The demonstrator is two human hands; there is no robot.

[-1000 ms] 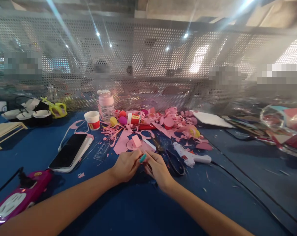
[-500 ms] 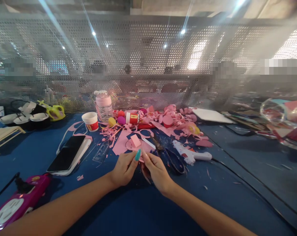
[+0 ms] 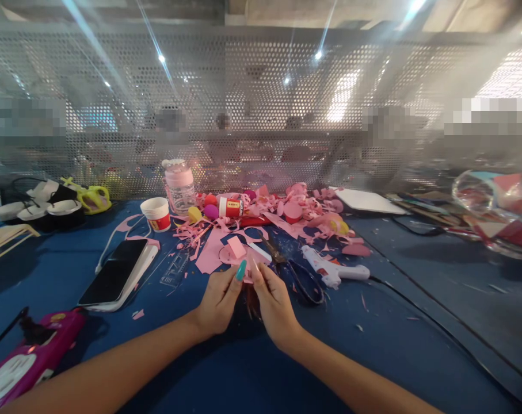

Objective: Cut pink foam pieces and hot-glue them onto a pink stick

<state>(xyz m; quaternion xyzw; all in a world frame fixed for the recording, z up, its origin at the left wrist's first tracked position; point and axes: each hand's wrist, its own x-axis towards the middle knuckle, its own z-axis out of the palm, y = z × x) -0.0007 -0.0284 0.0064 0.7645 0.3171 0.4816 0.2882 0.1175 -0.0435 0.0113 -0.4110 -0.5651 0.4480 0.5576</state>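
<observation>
Both my hands meet above the blue table's near middle, thumbs upright and close together. My left hand (image 3: 220, 299), with a teal thumbnail, is closed in a pinch. My right hand (image 3: 274, 302) is pinched beside it. Between the fingertips shows a small pink piece (image 3: 247, 277), mostly hidden, its kind unclear. Just beyond the fingers lies a pink block (image 3: 236, 247) on cut pink sheet (image 3: 208, 256), with a white stick (image 3: 259, 252) next to it. Scissors with dark blue handles (image 3: 303, 282) lie right of my right hand. Farther right rests a white glue gun (image 3: 336, 270).
Pink scraps (image 3: 295, 210) heap at the back before a perforated metal screen (image 3: 261, 98). Stacked paper cups (image 3: 156, 214), a pink-lidded bottle (image 3: 179, 187) and a phone (image 3: 116, 271) stand or lie leftward. A purple power strip (image 3: 34, 351) is near left; the glue gun's cord (image 3: 433, 322) crosses the right.
My hands remain pinched together, with the right hand turned slightly more upright. The whole view has shifted a little, so the table things appear slightly farther left.
</observation>
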